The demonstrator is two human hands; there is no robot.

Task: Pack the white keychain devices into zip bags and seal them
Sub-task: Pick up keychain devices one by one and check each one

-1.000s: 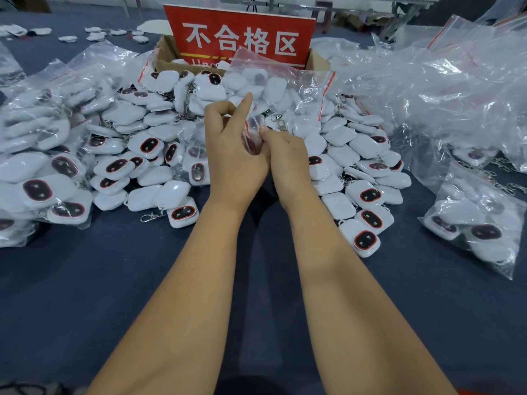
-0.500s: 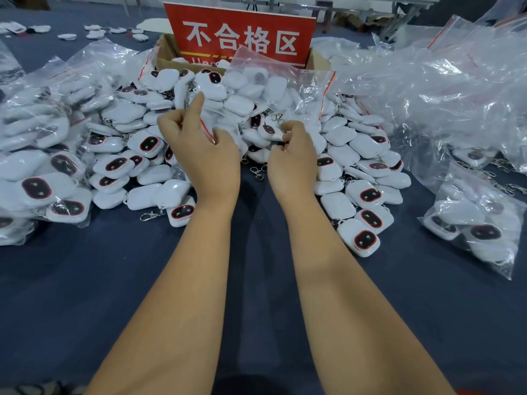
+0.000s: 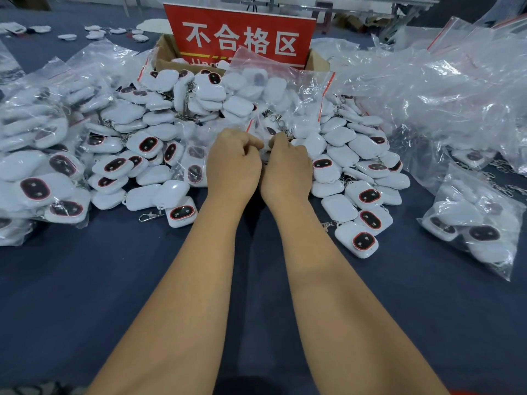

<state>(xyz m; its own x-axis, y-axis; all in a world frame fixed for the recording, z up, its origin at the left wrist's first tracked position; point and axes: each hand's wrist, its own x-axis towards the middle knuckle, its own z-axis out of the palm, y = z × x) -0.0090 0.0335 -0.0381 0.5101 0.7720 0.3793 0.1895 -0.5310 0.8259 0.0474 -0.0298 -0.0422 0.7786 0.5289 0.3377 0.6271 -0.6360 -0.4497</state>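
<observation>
A big heap of loose white keychain devices (image 3: 154, 129), many showing a dark oval face with a red rim, lies across the middle of the blue table. Over the heap stands a clear zip bag (image 3: 288, 89) with a red zip strip and several devices inside. My left hand (image 3: 233, 166) and my right hand (image 3: 286, 169) are side by side at the bag's near edge, fingers curled, pinching the plastic. A metal keychain clasp (image 3: 278, 121) sticks up just above my right fingers. My fingertips are hidden behind my knuckles.
Filled zip bags are piled at the left (image 3: 34, 155), and another filled zip bag lies at the right (image 3: 479, 223). A heap of empty clear bags (image 3: 442, 89) fills the back right. Behind the heap stands a cardboard box (image 3: 164, 52) with a red sign (image 3: 242, 38). Blue cloth (image 3: 85, 280) covers the near table.
Half a second ago my hands were spread apart along the bag's edge. They have come back together at the centre and dropped slightly towards me.
</observation>
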